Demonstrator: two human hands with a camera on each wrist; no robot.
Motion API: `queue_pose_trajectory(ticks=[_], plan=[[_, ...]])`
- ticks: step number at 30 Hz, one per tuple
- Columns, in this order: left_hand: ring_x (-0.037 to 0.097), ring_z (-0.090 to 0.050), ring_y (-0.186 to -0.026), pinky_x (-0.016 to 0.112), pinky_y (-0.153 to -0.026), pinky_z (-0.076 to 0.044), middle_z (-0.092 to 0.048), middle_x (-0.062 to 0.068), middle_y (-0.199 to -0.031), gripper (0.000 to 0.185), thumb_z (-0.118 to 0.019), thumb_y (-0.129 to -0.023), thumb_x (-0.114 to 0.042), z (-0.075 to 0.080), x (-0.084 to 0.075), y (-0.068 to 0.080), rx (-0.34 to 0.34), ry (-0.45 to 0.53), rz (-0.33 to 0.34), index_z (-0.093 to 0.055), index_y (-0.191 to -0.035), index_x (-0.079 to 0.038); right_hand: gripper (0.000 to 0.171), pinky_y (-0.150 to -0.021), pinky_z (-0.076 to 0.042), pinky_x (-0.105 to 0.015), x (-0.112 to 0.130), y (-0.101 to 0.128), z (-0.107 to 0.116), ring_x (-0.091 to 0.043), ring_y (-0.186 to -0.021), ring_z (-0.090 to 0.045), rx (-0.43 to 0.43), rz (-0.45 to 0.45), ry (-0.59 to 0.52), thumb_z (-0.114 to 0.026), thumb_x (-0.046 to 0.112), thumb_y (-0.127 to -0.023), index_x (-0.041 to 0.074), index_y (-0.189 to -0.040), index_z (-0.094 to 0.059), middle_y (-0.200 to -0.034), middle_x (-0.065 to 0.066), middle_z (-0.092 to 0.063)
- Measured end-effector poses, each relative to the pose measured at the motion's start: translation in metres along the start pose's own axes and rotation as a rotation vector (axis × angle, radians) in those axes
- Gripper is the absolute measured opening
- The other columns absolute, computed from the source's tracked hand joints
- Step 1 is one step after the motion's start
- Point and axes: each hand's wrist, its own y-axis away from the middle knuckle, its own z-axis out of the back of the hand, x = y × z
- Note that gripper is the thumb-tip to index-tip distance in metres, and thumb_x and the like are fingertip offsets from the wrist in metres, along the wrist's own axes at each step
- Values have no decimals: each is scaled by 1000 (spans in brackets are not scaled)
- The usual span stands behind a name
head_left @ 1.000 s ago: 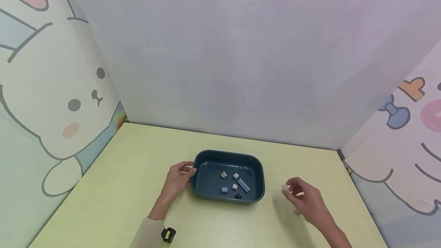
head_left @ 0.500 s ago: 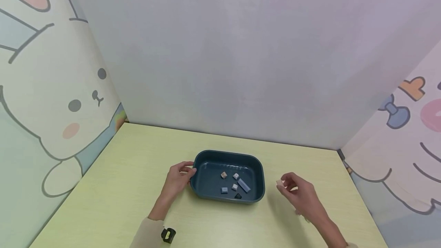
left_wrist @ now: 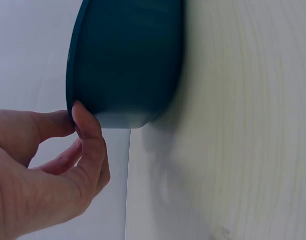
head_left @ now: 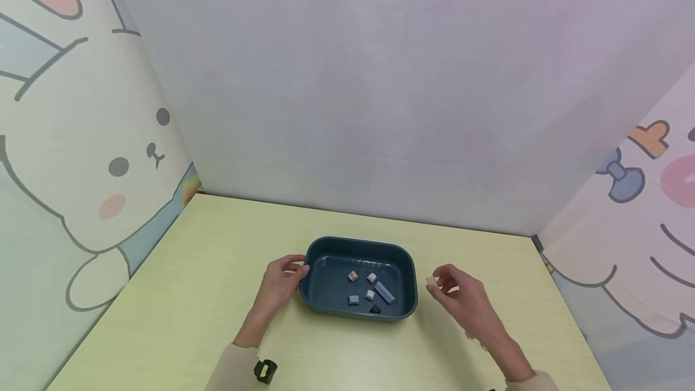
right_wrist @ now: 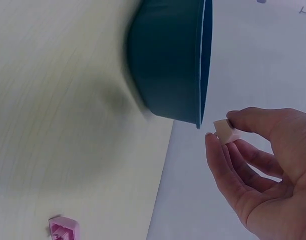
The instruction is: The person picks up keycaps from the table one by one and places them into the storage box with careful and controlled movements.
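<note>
A dark teal plastic basin (head_left: 331, 309) stands on the table. My left hand (head_left: 279, 282) pinches its left rim between thumb and fingers, as the left wrist view shows up close. Just off the basin's right side, my right hand (head_left: 461, 297) holds a small cream keycap (right_wrist: 225, 132) between thumb and fingertips, raised above the table. Inside the basin lie several keycaps: a long blue keycap (head_left: 384, 292), a short blue keycap (head_left: 353, 300), a black keycap (head_left: 375, 309), a beige-brown keycap (head_left: 353, 276) and whitish ones.
A pink keycap (right_wrist: 64, 228) lies hollow side showing on the pale wood-grain table (head_left: 233, 246), mostly hidden under the right wrist in the head view. A grey-white wall panel (head_left: 358, 107) rises behind, with cartoon-printed panels at both sides.
My right hand has moved left and slightly away from me, bringing the cream keycap closer to the basin's right rim. The left hand and basin have stayed in place.
</note>
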Motion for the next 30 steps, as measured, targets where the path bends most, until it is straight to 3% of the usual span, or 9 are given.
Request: queue_pose_trajectory(ticks=[9, 30], plan=[[29, -69, -79, 28, -61, -54, -69, 13, -94, 29, -69, -97, -6, -1, 4, -1, 1, 7, -7, -68, -124, 4, 20, -66, -58, -23, 6, -9, -7, -6, -75, -61, -5, 58, -34, -81, 6, -88, 6, -103, -68, -81, 5, -60], [27, -69, -79, 30, -61, -55, -69, 13, -96, 29, -69, -97, -6, -2, 7, -3, 0, -7, -9, -68, -125, 4, 23, -69, -58, -23, 19, -26, -18, -10, -76, -61, 30, 81, -11, -82, 8, -87, 6, -106, -68, -83, 3, -62]])
